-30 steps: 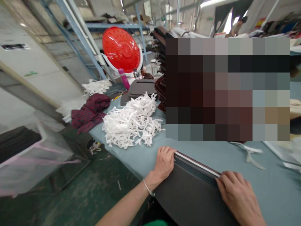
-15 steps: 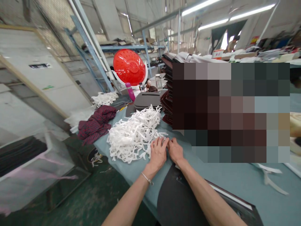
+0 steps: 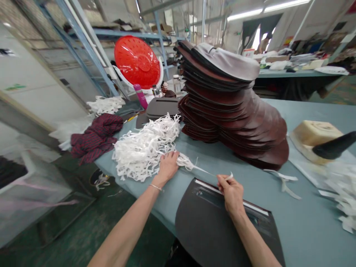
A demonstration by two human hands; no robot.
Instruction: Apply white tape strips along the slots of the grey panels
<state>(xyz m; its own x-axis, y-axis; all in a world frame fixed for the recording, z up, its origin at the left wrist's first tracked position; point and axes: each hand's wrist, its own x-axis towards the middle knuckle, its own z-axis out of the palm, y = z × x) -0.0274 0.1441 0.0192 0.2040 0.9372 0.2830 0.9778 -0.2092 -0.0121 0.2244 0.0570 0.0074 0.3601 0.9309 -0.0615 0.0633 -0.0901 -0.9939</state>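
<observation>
Head view, so what has the left hand (image 3: pixel 167 167) got?

— It lies open, palm down, on a big pile of white strips (image 3: pixel 141 148), pressing on the pile's near edge. One bracelet (image 3: pixel 155 187) circles that wrist.

— And the right hand (image 3: pixel 228 192)?

— Clamped. Its thumb and fingers pinch the end of one white strip (image 3: pixel 201 170), which stretches across the counter (image 3: pixel 306 230) from under the left hand.

— What lies below the right hand?

— One black panel (image 3: pixel 219 233), its upper edge right under the hand. I can't tell whether they touch.

— How many strip piles are there?

— Three: the one under the left hand, a smaller one (image 3: pixel 105 105) well beyond it, and another (image 3: pixel 343 193) far to the right of the right hand. Two loose pale strips (image 3: pixel 282 183) also lie to the right of the right hand.

— Further out?

— Beyond the right hand stands one tall, leaning stack of dark brown shaped panels (image 3: pixel 230 107), more than ten layers. Right of that sits one cream block (image 3: pixel 314 135). One striped dark red cloth (image 3: pixel 96 133) lies left of the left hand, and one red colander (image 3: pixel 137 62) and one pink bottle (image 3: pixel 140 95) stand far beyond it.
</observation>
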